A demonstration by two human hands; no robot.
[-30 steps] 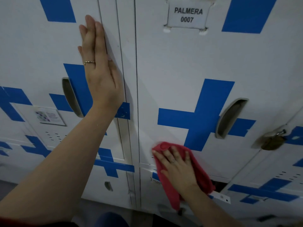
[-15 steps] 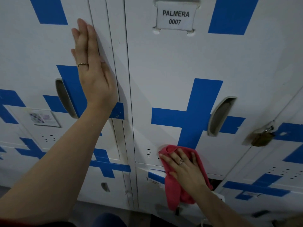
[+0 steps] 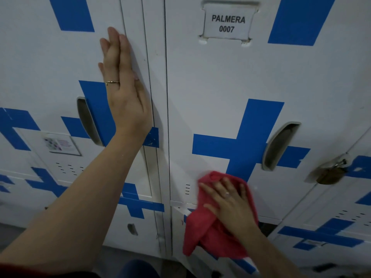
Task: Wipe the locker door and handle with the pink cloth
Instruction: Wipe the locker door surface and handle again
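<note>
At the far left, on the neighbouring locker, there is a small sticker [image 3: 61, 144] with coloured marks and lines of print, too blurred to read. Just right of it is that locker's recessed grip [image 3: 88, 121], set in a blue stripe.

The left hand [image 3: 124, 91] lies flat against this neighbouring door, near its right edge. The fingers are straight, close together and point upward; it holds nothing. A thin gold ring [image 3: 112, 82] is on one finger.

Next comes the locker door [image 3: 210, 81], white metal with a blue cross [image 3: 253, 145] painted on it. At its top a white label [image 3: 227, 23] in a frame reads "PALMERA 0007" in black letters.

Low on this door, just under the foot of the cross, is the pink cloth [image 3: 200, 237]. It is more a deep pink-red, soft and crumpled. Its upper part is pressed to the door and its lower part hangs in folds over the door beneath. The right hand [image 3: 230, 203] lies on top of it with the fingers spread and almost straight, pressing it against the metal; the cloth shows above the fingertips and on both sides of the palm.

The handle [image 3: 280, 145], a slanted grey recess, is above and to the right of the cloth, apart from it.

At the far right a brass padlock [image 3: 331, 173] hangs on the next locker.
</note>
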